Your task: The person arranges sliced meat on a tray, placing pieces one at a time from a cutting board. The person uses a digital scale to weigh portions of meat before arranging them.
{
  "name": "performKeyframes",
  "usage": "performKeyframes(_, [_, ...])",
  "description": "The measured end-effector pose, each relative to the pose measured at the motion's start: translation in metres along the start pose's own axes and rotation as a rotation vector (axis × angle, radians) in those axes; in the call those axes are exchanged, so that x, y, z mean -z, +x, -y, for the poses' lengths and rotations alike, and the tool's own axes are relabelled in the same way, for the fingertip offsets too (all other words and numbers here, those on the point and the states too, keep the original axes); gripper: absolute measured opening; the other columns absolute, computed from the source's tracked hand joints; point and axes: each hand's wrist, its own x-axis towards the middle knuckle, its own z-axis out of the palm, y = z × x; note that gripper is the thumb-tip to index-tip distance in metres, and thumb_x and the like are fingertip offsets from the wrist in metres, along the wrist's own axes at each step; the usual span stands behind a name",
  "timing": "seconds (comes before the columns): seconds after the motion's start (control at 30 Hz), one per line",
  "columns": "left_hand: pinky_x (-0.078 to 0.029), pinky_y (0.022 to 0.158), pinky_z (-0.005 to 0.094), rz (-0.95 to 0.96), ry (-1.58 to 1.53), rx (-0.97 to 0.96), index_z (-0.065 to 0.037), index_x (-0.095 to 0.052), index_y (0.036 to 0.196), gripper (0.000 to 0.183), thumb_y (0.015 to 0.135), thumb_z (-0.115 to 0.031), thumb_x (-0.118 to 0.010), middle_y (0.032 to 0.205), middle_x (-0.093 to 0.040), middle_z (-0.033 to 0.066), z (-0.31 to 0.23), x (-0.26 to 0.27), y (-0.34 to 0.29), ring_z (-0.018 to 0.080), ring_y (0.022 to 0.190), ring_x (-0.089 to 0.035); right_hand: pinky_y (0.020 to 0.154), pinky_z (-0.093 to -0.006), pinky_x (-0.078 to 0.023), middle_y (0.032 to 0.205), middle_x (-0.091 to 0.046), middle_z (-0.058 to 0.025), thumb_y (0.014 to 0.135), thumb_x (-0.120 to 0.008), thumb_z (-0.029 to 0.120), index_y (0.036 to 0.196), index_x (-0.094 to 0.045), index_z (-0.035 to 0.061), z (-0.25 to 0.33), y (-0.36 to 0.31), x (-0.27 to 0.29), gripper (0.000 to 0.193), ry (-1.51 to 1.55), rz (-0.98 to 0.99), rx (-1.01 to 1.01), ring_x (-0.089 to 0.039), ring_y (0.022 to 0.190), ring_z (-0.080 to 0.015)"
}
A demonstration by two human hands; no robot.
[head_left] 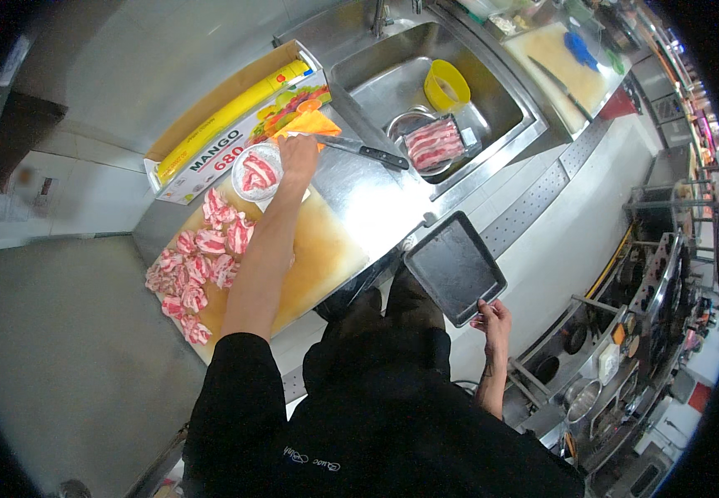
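My left hand [299, 156] is closed beside a round white bowl [246, 184] that holds slices of raw pink-and-white meat [257, 173]. An orange cloth [314, 124] lies just beyond the fingers; whether they grip it or something else is hidden. Off the counter's front edge, my right hand [492, 319] grips the near corner of a black rectangular tray [456, 267], with nothing on its surface. Under my left forearm, several folded bundles of raw meat [197, 270] cover the left part of a yellowish cutting board [318, 241].
A knife [368, 153] with a black handle lies between the bowl and the steel sink [492, 124]. In the sink are a yellow basket [446, 85] and packed meat slices [434, 144]. A long box [235, 124] with a yellow roll stands behind the board. Shelving [616, 332] is at right.
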Motion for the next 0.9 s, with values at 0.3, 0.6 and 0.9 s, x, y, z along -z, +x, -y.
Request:
performKeyframes(0.3, [-0.056,0.081,0.0458,-0.150,-0.384,0.125,-0.007,-0.077,0.099,0.018,0.087,-0.019,-0.073,0.086,-0.077,0.0143,0.042,0.095,-0.035,0.0330,0.085,-0.075,0.052,-0.0283,-0.056,0.079,-0.067,-0.0082,0.096,-0.072,0.019,0.089,-0.063,0.0031,-0.039,0.025,0.016,0.019,-0.075,0.040,-0.141,-0.065,0.056,-0.0150])
performKeyframes(0.6, [-0.056,0.077,0.0436,-0.116,-0.223,0.286,-0.008,-0.078,0.101,0.020,0.087,-0.022,-0.077,0.091,-0.078,0.0131,0.109,0.085,-0.111,0.0322,0.084,-0.076,0.052,-0.0354,-0.061,0.074,-0.075,-0.0179,0.093,-0.070,0.015,0.087,-0.071,-0.0111,-0.080,0.111,-0.092,0.027,-0.778,0.274,-0.001,-0.075,0.059,-0.0241])
performKeyframes(0.9, [-0.055,0.081,0.0507,-0.216,-0.304,0.261,-0.008,-0.076,0.104,0.016,0.089,-0.014,-0.074,0.094,-0.077,0.0190,0.100,0.073,-0.111,0.0416,0.092,-0.073,0.067,-0.0425,-0.066,0.079,-0.078,-0.0125,0.103,-0.064,0.035,0.090,-0.075,0.0013,-0.205,0.193,-0.235,0.038,-0.192,1.117,0.058,-0.078,0.071,-0.0267])
